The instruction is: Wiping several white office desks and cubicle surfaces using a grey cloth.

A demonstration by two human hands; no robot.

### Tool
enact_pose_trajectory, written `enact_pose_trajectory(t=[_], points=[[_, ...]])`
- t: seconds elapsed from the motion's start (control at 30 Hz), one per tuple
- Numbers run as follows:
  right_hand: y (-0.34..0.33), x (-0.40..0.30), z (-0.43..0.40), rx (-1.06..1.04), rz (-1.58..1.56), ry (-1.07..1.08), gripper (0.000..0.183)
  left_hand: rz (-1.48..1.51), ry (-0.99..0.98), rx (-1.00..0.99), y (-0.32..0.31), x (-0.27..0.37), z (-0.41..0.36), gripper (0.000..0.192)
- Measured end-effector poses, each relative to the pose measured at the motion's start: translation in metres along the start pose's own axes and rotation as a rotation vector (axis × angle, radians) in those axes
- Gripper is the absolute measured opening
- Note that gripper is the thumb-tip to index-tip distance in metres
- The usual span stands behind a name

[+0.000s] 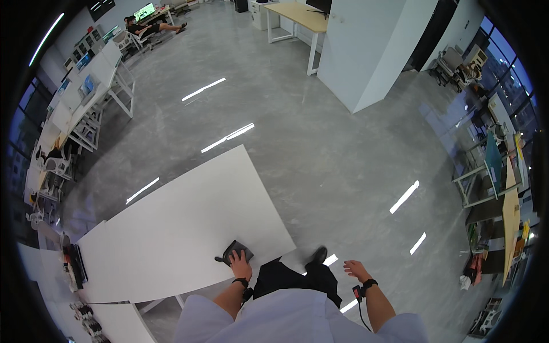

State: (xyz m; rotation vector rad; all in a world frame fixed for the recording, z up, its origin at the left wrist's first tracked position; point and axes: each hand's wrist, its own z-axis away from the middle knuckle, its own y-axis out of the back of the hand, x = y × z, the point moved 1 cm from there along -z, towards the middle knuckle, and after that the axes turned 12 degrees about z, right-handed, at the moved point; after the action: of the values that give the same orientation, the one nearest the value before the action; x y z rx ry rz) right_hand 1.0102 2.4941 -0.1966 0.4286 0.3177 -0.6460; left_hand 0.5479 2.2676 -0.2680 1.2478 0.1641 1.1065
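My left hand (pixel 241 264) rests on a small dark grey pouch (pixel 235 253) with a wrist loop, which lies near the front edge of a white tabletop (pixel 184 214). Its fingers are spread over the pouch; whether they grip it cannot be told. To the right of my body, my right hand (pixel 356 269) hangs over the grey floor with its fingers apart and nothing in it. Both wrists wear black bands, and a cable with a small red and black device hangs by the right one.
Another white table (pixel 120 321) adjoins at the lower left. A white pillar (pixel 364 51) and a wooden-topped desk (pixel 296 16) stand ahead. White desks (pixel 92 98) line the left side, where a person (pixel 146 29) sits farther back. Shelving and boards (pixel 493 167) stand on the right.
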Motion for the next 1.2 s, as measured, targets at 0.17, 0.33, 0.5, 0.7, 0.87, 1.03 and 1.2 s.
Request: enact_pose_trajectory(t=[0.17,0.33,0.5,0.7,0.87,1.03,1.2], points=[[0.097,0.054,-0.018,0.010,-0.076,-0.150,0.041,0.033,0.089,-0.009,-0.039,0.077,-0.011,0.061],[0.184,0.091,-0.074,0.054,-0.283,-0.265,0.035,0.100,0.095,-0.125,-0.064,0.124,-0.028,0.057],[0.237,0.038,-0.157,-0.053,-0.206,-0.163,0.030,0.381,0.077,-0.169,-0.075,0.169,-0.044,0.052],[0.229,-0.143,-0.197,-0.111,-0.015,0.109,0.032,0.381,0.201,-0.025,-0.081,0.176,-0.067,0.054],[0.252,-0.227,-0.234,-0.158,0.104,0.179,0.040,0.290,0.246,0.036,-0.072,0.183,-0.135,0.061],[0.313,-0.279,-0.260,-0.075,0.205,0.010,0.035,0.410,0.296,0.093,-0.037,0.197,-0.226,0.057],[0.351,-0.336,-0.305,-0.038,0.095,-0.009,0.023,0.642,0.221,0.065,0.013,0.225,-0.323,0.036]])
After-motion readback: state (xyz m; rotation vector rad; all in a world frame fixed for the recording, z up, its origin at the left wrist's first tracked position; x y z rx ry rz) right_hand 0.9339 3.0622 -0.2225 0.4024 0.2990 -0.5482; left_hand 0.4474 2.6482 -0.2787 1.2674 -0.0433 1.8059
